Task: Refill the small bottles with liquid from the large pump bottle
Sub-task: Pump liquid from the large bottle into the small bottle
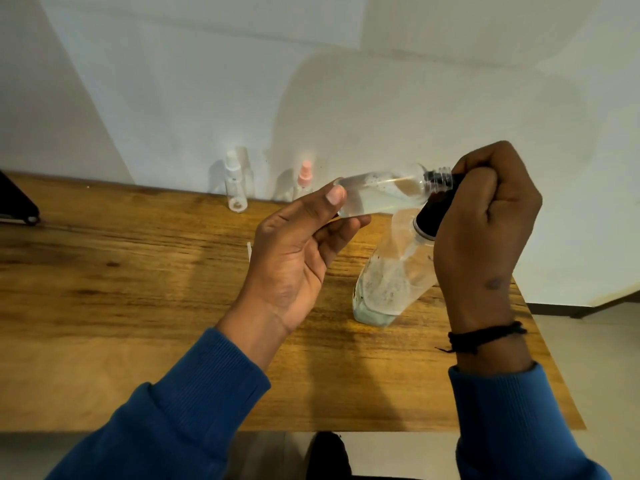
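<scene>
A small bottle point(377, 195) was held sideways in the left hand point(298, 251), mouth at the pump point(438, 206), gripped by the right hand point(485, 220); filling seemed underway. Steady pumping would be needed next.

small bottles point(381, 194): 4 | large pump bottle point(391, 275): 1 | hands point(298, 258): 2

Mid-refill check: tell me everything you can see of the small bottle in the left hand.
The small clear bottle looks like transparent plastic, uncapped, its threaded neck bare. It lies almost horizontal, lifted above the wooden table, neck pointing right. Clear liquid pools along its lower side, filling it partly. The left hand holds its base end between thumb and fingers. Its mouth meets the black pump head of the large pump bottle, which the right hand grips.
</scene>
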`<state>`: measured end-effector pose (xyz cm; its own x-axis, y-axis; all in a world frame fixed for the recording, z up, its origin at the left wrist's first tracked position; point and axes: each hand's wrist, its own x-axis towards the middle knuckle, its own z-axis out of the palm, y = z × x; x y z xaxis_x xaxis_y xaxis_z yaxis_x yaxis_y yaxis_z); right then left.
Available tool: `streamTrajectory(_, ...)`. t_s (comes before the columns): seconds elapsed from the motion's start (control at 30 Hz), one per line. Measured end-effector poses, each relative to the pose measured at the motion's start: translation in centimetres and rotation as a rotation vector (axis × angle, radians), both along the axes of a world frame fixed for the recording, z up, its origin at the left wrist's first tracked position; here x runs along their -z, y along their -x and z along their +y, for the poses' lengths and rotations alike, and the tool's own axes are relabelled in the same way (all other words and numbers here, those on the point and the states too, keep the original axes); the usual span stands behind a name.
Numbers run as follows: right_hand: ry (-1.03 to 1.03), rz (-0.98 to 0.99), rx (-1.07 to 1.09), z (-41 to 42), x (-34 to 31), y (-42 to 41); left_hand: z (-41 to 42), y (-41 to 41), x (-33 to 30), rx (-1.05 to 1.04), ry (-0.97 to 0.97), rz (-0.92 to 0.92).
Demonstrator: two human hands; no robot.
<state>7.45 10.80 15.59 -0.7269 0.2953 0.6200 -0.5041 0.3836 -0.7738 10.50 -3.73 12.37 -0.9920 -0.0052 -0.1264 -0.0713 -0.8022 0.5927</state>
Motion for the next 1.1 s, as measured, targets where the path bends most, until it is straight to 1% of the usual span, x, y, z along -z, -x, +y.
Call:
streamTrajectory(0.13,0.069,-0.009,-0.015,-0.33,0.42,-0.1,-0.02,-0.1,0.1,0.0,0.01,0.004)
streamTrajectory(0.3,-0.021,-0.016,0.007,-0.02,-0.24,-0.24,-0.01,-0.02,0.09,0.011,0.01,0.004)
streamTrajectory(0.5,0.089,-0.008,-0.017,-0.59,0.48,-0.15,0.01,-0.04,-0.02,0.003,0.02,0.003)
streamTrajectory(0.67,-0.007,-0.013,-0.003,-0.19,-0.27,-0.35,0.02,-0.07,-0.16,0.002,0.019,-0.001)
streamTrajectory(0.8,0.048,-0.015,-0.008,-0.38,0.1,-0.14,0.07,-0.08,-0.16,-0.004,0.017,-0.005)
streamTrajectory(1.0,-0.022,-0.028,-0.004,0.08,-0.38,-0.25,0.14,-0.17,-0.21,0.004,0.004,-0.004)
streamTrajectory(1.1,0.004,-0.018,-0.004,-0.24,-0.28,-0.18,0.14,-0.15,-0.13,0.005,0.003,-0.008)
